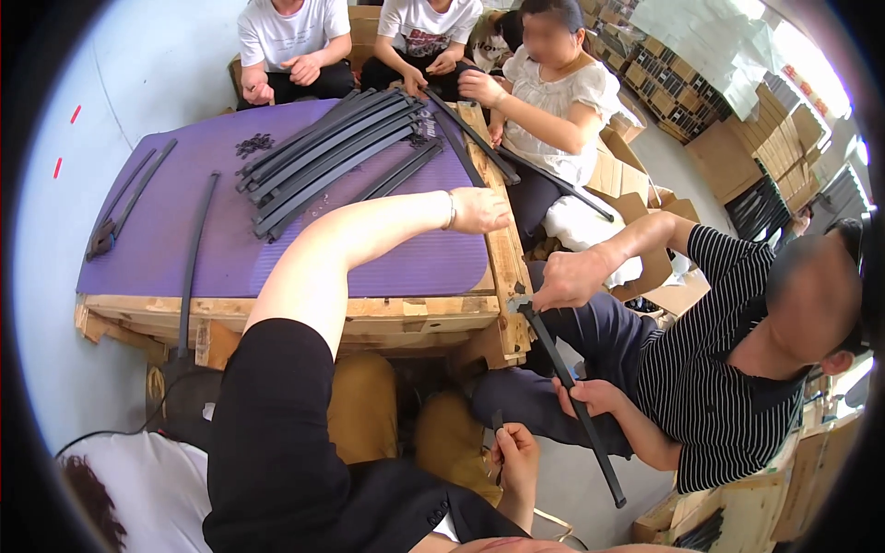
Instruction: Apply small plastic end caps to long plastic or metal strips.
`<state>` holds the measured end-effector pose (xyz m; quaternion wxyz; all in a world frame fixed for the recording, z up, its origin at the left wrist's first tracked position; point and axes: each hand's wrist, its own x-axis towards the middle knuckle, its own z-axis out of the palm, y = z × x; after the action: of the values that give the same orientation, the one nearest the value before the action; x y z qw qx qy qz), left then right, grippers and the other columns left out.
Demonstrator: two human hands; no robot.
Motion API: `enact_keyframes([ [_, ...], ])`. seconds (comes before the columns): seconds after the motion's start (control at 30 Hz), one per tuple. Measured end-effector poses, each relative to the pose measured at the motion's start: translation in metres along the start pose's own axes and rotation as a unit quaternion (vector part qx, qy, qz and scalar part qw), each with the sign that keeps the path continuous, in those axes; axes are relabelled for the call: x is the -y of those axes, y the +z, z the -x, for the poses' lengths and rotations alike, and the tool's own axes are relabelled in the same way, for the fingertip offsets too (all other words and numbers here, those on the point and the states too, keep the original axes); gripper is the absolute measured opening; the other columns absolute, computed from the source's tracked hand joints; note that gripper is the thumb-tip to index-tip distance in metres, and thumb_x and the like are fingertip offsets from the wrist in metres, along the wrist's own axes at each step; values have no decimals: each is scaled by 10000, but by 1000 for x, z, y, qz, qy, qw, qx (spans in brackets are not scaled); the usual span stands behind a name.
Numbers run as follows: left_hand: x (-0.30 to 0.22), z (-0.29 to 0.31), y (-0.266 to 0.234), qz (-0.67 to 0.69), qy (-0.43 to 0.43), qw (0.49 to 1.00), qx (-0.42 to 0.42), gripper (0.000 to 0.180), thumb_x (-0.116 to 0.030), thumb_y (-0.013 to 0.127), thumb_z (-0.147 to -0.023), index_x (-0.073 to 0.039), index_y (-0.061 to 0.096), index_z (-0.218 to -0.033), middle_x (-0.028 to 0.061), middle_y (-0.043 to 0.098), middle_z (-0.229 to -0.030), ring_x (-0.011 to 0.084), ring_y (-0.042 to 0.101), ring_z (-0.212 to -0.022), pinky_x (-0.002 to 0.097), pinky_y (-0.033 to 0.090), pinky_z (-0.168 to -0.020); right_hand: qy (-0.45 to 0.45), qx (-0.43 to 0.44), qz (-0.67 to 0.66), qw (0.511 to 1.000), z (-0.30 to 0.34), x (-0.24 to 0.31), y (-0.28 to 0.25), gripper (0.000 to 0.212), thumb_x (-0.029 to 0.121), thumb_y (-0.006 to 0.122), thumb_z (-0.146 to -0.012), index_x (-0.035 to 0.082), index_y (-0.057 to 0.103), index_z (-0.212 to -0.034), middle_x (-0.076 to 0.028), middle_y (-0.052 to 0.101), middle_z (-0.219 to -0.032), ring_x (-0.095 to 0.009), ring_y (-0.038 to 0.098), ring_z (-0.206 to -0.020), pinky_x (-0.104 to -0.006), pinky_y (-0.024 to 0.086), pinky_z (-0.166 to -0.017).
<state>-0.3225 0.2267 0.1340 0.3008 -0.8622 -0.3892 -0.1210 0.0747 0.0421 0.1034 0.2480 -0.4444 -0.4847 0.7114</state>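
Note:
My left arm reaches over the purple mat (419, 267), and my left hand (481, 210) is above the wooden edge at the mat's right side. Its fingers curl downward and look closed; whatever is in them is hidden. Low in front of me, my right hand (518, 453) is closed around a thin dark strip (498, 421) whose upper end sticks out. Beyond my left arm lies a pile of long black strips (336, 147) on the mat. A few separate strips (401, 170) lie between the pile and my wrist.
Small black pieces (253, 144) lie beside the pile. One long strip (195, 258) overhangs the near wooden edge (396, 311). At right, a person in a striped shirt (728, 359) holds a long black bar (576, 405). Other people sit along the far side. Cardboard boxes (618, 170) stand behind.

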Motion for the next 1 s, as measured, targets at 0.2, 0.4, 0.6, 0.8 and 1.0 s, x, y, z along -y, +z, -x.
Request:
enact_keyframes([
  [0.2,-37,-43,-107,32,-84,985,-148,183,-76,489,-776,-22,437,-943,115,522,-847,267,555,-791,338,470,-702,-33,10,-13,999,32,-5,-5,70,85,535,-856,36,540,-805,2,525,-608,-43,442,-489,-173,331,-445],
  [0.4,-89,-87,-291,33,-169,949,-264,337,-12,528,-744,-1,393,-1053,170,516,-882,329,543,-810,378,438,-695,-108,21,-22,994,53,1,-10,85,75,525,-861,22,530,-795,-3,510,-572,-49,434,-477,-176,331,-449],
  [0.6,-153,-97,-418,21,-189,966,-174,363,-29,536,-742,18,365,-1060,187,547,-776,320,554,-658,398,437,-596,-146,23,-33,989,78,7,-21,84,92,536,-867,30,524,-813,5,499,-571,-42,424,-474,-169,323,-450],
  [0.8,-203,-85,-370,221,-232,947,-28,219,-112,511,-800,18,427,-956,213,546,-794,367,568,-735,425,442,-623,-164,-11,-33,986,98,1,-37,89,106,545,-864,28,528,-826,9,496,-582,-42,416,-489,-171,315,-455],
  [1.0,-290,-71,-201,419,-293,829,224,213,-76,512,-749,58,428,-892,251,555,-838,396,566,-822,442,450,-726,-185,-109,-18,977,99,-7,-65,79,95,532,-860,19,538,-840,10,480,-581,-47,408,-493,-179,318,-461],
])
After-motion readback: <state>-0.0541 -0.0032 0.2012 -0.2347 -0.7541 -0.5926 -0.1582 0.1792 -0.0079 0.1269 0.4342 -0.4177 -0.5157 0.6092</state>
